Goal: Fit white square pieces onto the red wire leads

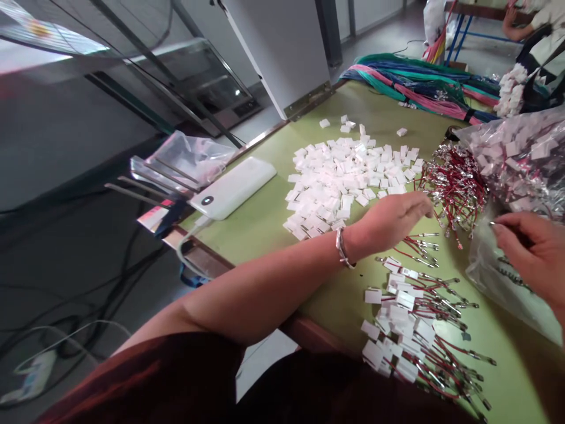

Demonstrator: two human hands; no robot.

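Observation:
My left hand (391,221), with a bracelet on its wrist, reaches across to the edge of a pile of short red wires (457,182) with metal ends. Its fingers are together and curved down; whatever lies under them is hidden. Several red wires (421,247) with metal terminals lie just below that hand. On the right, my right hand (532,247) pinches thumb and forefinger around a small shiny metal piece (492,222). Nearer to me are white plastic connector housings (397,318) with red wires and terminals attached. A heap of loose white housings (335,182) lies beyond my left forearm.
A clear plastic bag (525,147) of housings and wires stands at the right. Bundled coloured cables (406,88) cross the green table's (247,235) far end. A white power bank (233,188) with a cable lies left. Another person's arm (514,26) shows far right.

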